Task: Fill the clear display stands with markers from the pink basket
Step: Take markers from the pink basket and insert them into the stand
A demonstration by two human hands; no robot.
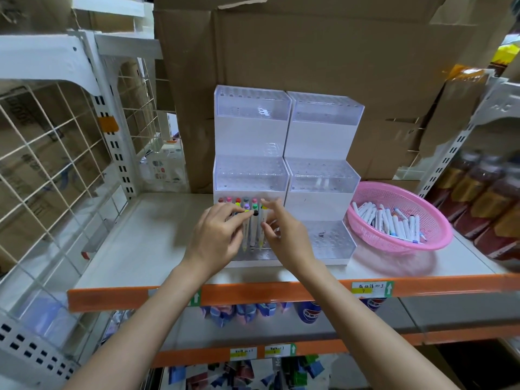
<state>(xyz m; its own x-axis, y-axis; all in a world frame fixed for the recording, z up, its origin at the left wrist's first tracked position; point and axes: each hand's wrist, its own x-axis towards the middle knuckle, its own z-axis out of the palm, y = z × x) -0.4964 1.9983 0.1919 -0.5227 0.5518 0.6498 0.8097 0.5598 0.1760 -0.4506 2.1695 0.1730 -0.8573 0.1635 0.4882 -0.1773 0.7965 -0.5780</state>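
Head view: two clear, three-stepped stands sit side by side on a white shelf [157, 229] with an orange front edge. The left stand [250, 175] touches the right stand [323, 178]. Just right of them, also on the shelf, is the pink basket [433, 237], holding a loose heap of white-bodied markers [391, 220] lying flat.

The upper two steps of both stands carry nothing that can be made out. On the bottom step of the left stand, upright markers fill the back rows, showing their coloured caps [239, 202]. In front of them stand three more: a left marker [245, 236], a black-capped marker [255, 229] and a right marker [262, 232], with their lower tips visible through the clear front wall.

Both hands are over this bottom step. The left hand [216, 237] has its fingers [239, 219] curled and clamped on the left marker near its cap. The right hand [287, 235] has its forefinger raised and its thumb lower, apart, with the right marker just beside them. I cannot tell whether they grip it.

Behind the stands brown cartons [337, 52] are stacked high. A white wire grid [56, 142] closes the shelf's left side. Blurred bottles [484, 198] stand to the far right. Lower shelves hold goods too blurred to name.
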